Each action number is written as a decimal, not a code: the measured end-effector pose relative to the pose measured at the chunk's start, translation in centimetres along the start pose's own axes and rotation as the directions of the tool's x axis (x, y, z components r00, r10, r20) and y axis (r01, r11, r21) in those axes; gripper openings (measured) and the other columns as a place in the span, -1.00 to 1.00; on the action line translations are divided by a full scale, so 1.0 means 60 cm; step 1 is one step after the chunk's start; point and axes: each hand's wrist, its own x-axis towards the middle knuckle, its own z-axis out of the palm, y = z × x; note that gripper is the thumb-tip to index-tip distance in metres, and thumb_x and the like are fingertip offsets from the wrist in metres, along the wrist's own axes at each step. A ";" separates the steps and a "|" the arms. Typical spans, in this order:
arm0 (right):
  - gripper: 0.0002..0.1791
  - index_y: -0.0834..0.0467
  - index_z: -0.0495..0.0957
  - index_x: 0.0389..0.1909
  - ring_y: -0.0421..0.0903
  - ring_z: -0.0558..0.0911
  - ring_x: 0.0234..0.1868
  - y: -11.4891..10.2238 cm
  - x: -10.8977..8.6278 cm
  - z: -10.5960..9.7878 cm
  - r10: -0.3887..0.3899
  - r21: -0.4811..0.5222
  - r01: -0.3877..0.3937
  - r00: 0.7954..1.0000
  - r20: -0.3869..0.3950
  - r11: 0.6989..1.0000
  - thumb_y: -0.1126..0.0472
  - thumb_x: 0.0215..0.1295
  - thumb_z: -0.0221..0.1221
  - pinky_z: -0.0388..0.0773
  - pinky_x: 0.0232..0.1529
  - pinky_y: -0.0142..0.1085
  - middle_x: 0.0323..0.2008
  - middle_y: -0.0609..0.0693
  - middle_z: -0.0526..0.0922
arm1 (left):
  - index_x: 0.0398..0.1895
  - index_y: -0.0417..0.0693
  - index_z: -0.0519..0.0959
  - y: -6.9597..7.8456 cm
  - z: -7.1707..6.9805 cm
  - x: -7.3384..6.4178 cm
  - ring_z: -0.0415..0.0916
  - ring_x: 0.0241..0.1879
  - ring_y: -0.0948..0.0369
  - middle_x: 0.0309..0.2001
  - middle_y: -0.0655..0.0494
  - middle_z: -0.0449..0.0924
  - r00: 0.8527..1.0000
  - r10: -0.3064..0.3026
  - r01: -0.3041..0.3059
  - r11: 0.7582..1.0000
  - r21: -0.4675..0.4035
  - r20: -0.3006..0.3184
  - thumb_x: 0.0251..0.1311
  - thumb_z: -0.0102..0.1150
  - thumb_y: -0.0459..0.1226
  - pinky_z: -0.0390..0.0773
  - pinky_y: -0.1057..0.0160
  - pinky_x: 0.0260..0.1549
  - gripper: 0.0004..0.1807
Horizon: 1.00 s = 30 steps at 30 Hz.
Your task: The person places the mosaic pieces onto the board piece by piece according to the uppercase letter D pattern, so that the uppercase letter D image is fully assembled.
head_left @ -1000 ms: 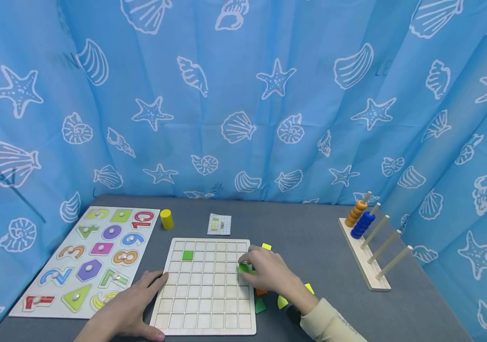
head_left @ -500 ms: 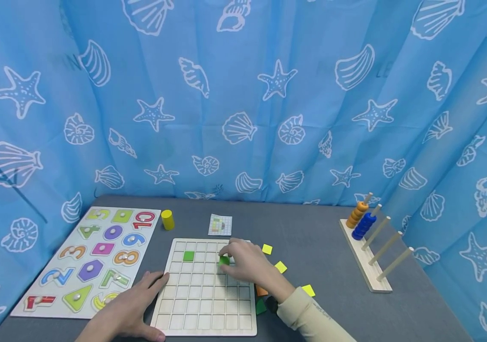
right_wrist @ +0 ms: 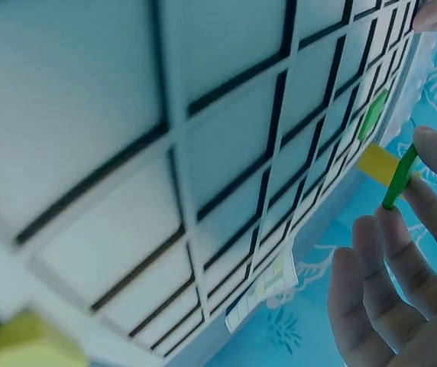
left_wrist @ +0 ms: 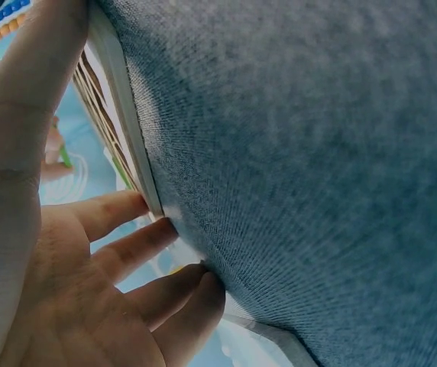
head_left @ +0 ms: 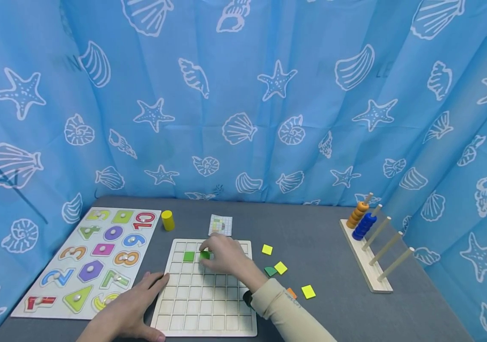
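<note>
A pale wooden grid board (head_left: 201,308) lies on the table in the head view. My left hand (head_left: 128,308) rests at its left edge, fingers spread, with fingertips against the side in the left wrist view. A green square tile (head_left: 189,256) sits in a cell near the board's upper left. Just right of it, my right hand (head_left: 226,256) pinches another green tile (right_wrist: 402,177) between thumb and fingertips, close over the board. The right wrist view shows this held tile tilted on edge; in the head view the fingers hide part of it.
Loose yellow tiles (head_left: 280,268), a dark green piece (head_left: 270,271) and an orange piece (head_left: 292,292) lie right of the board. Behind it are a printed card (head_left: 220,224) and yellow cylinder (head_left: 168,220). A number puzzle (head_left: 91,266) lies left; a peg stand (head_left: 367,259) stands right.
My right hand has carried the green tile leftward across the board, from its right edge to beside the placed green tile. The left hand stays at the board's edge.
</note>
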 end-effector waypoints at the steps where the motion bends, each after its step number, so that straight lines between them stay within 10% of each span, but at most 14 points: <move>1: -0.74 0.06 0.78 -0.05 -0.20 0.67 -0.19 -0.002 0.004 0.004 0.003 -0.006 -0.003 1.000 0.000 1.000 0.13 0.26 0.37 0.47 -0.46 -0.45 -0.16 -0.04 0.74 | 0.53 -0.23 0.23 0.000 0.000 0.000 0.11 0.46 -0.53 0.47 -0.25 0.26 1.000 0.002 -0.002 1.000 0.000 0.000 -0.44 0.62 0.36 0.36 -0.45 0.26 0.45; 30: -0.70 0.02 0.79 -0.08 -0.18 0.73 -0.10 -0.011 0.037 0.037 0.113 -0.030 -0.112 0.993 0.038 0.993 0.10 0.14 0.50 0.59 -0.36 -0.38 -0.07 -0.10 0.78 | 0.54 -0.24 0.22 -0.001 -0.001 -0.002 0.10 0.45 -0.54 0.48 -0.26 0.24 1.000 0.014 -0.014 1.000 -0.004 0.003 -0.43 0.60 0.37 0.38 -0.45 0.24 0.46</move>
